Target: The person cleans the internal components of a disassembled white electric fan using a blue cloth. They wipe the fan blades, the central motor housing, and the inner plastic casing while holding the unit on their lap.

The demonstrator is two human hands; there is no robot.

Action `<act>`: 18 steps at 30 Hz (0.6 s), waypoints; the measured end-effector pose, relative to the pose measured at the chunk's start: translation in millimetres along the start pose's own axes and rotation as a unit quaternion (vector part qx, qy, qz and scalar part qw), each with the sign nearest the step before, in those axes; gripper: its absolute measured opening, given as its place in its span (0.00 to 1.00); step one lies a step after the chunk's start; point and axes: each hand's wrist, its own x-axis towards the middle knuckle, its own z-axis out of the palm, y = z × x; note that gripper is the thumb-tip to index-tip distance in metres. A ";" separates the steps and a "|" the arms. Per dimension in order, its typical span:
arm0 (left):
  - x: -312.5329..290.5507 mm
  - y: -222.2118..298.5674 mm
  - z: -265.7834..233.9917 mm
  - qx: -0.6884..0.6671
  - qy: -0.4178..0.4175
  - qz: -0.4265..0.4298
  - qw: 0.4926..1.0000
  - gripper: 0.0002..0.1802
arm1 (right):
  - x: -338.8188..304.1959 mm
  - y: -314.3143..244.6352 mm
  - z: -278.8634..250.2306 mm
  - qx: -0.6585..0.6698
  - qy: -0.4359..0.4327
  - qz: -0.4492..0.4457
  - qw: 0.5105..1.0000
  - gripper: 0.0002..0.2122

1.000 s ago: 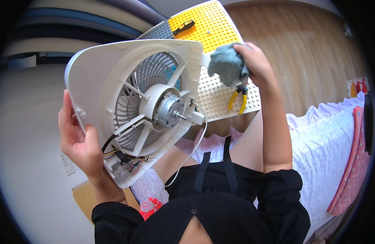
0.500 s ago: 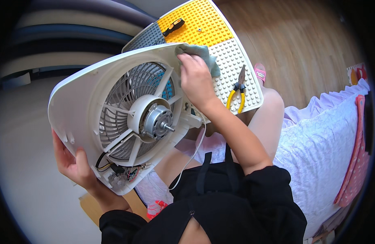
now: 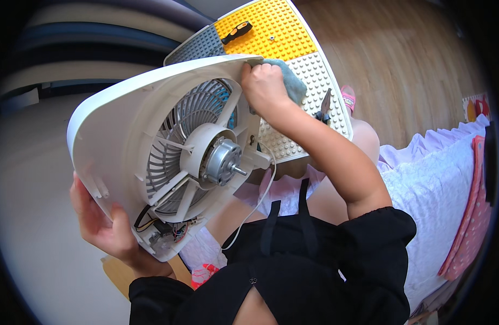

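Note:
The white fan housing (image 3: 106,135) is held tilted above my lap, its inner side facing me. A silver motor (image 3: 222,162) with a bare shaft sits at its middle, before a grey slatted grille (image 3: 171,116). Wires (image 3: 179,230) and small parts show at its lower corner. My left hand (image 3: 106,230) grips the lower left edge, thumb on the inside. At the far right corner, my right hand (image 3: 265,89) is closed on a grey-green cloth (image 3: 294,84), pressed against the rim. A white cord (image 3: 268,187) hangs from the housing toward my lap.
Behind the housing stands a table with a studded top (image 3: 309,76) in yellow, white and grey. On it lie a screwdriver (image 3: 237,33), a small metal piece (image 3: 271,38) and pliers (image 3: 324,108), partly behind my right forearm. A bed with a pale cover (image 3: 422,195) is at the right.
My right hand has curled more tightly over the cloth at the housing's rim. The housing has turned slightly and its motor sits further right. My forearm now covers the pliers' yellow handles.

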 end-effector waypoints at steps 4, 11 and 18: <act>3.0 4.5 3.5 -0.005 0.021 -0.029 0.999 0.36 | -4.1 42.1 -9.6 0.114 0.045 -0.117 0.985 0.03; -1.3 -8.7 -5.8 -0.006 0.042 -0.041 0.998 0.36 | -62.1 66.3 -52.9 0.453 0.097 0.121 0.878 0.06; 0.5 -25.9 -17.8 0.007 0.059 -0.045 0.997 0.36 | -67.1 72.0 -58.4 0.773 0.049 0.327 0.542 0.12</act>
